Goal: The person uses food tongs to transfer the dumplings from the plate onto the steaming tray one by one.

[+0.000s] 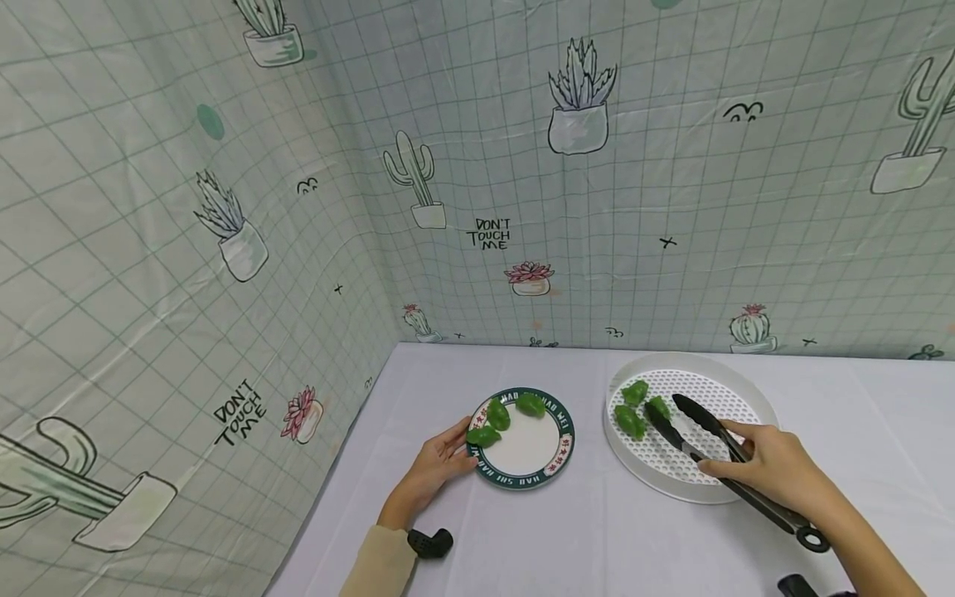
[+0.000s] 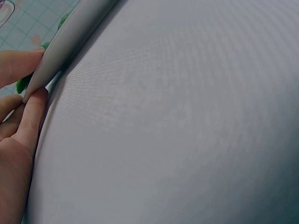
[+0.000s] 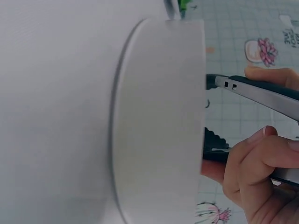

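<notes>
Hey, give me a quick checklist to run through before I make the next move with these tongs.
1. Plate steadied: ok, the left hand grips its rim.
2. Tongs in hand: ok, the right hand holds them.
3. Tong tips apart: ok, there is a gap between them over the perforated tray.
4. Nearest green piece in the tray secured: not ok, the tips have not closed on it.
5. Both tips touching that piece: cannot tell.
6. Room on the plate: ok, its middle is bare; the green pieces there sit toward its left and far side.
</notes>
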Motion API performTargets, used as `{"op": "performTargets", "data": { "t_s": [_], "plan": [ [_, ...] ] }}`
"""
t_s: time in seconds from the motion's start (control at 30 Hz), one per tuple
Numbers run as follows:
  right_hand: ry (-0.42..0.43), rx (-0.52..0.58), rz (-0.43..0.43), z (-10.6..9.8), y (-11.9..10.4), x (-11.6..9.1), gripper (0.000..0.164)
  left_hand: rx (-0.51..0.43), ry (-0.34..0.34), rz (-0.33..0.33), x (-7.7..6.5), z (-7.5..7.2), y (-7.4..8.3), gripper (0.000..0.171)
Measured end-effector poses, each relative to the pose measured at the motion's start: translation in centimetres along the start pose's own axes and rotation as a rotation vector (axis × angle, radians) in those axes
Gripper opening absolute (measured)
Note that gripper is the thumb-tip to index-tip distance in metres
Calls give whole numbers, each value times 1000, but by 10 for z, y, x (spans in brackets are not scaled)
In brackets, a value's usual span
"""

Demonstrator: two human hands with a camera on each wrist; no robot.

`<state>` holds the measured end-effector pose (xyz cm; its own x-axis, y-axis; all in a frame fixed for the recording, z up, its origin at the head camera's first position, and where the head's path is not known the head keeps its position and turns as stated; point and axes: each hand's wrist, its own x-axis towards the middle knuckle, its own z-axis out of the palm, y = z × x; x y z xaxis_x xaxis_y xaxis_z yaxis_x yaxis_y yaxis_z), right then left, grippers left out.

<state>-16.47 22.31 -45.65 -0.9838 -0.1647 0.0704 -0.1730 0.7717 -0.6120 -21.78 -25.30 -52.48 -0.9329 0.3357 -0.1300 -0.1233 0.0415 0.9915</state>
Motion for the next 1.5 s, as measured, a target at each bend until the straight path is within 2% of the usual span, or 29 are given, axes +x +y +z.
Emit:
{"op": "performTargets", "data": {
  "t_s": [0.23,0.4,0.7,1.0,1.17,1.5],
  "plan": [
    [45,27,-28,-5,-16,2,81,-11,-5,2,1,-1,-1,78],
    [52,62,-69,0,-32,8,81,-37,-18,-1,1,-1,-2,78],
    [13,116,-152,23,-64,27,78,-9,-13,-3,1,-3,-3,78],
    [-40,188,-205,55,-83,47,78,-17,-8,-10,1,-4,-3,77],
    [-54,187,-216,67,-90,56,78,-13,-2,-16,2,-2,-2,77],
    [-102,194,-181,88,-98,71,75,1,-3,-17,1,-2,-1,79]
  ]
}}
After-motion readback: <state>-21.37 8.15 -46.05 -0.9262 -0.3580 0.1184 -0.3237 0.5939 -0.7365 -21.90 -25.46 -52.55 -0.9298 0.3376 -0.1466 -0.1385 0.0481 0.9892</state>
